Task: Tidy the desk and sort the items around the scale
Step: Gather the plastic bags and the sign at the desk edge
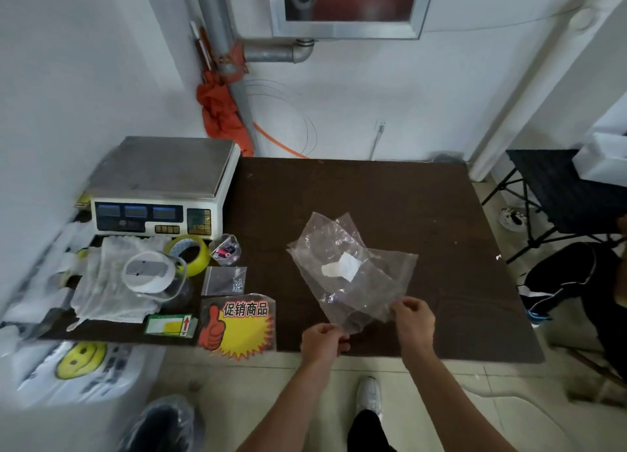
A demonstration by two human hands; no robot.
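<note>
– Two hands hold it, both just past the near edge of the dark brown surface. The person's left hand pinches the near corner of a crumpled clear plastic bag. The right hand pinches its near right edge, fingers curled onto the film.

– Which way does the bag lie from them?

– Straight ahead. Its long axis runs away from the person, leaning a little left, and a white paper slip shows through near the middle. Whether the near end is lifted off the surface cannot be told.

– Where would it go?

– Probably leftward, as a judgement: the other items sit on that side, so the left hand is the nearer one. Closest is a red-and-yellow thumbs-up promotion sign overhanging the near edge, just beside a green-and-yellow card. Behind them lie a small clear zip bag of screws, a roll of yellow tape and a clear jar with a white lid on a heap of white plastic bags.

– And the scale?

– A white electronic scale with a steel platter stands at the far left corner, near the white wall. Beyond it an orange cloth hangs by a grey pipe. A black folding chair stands off to the right.
</note>
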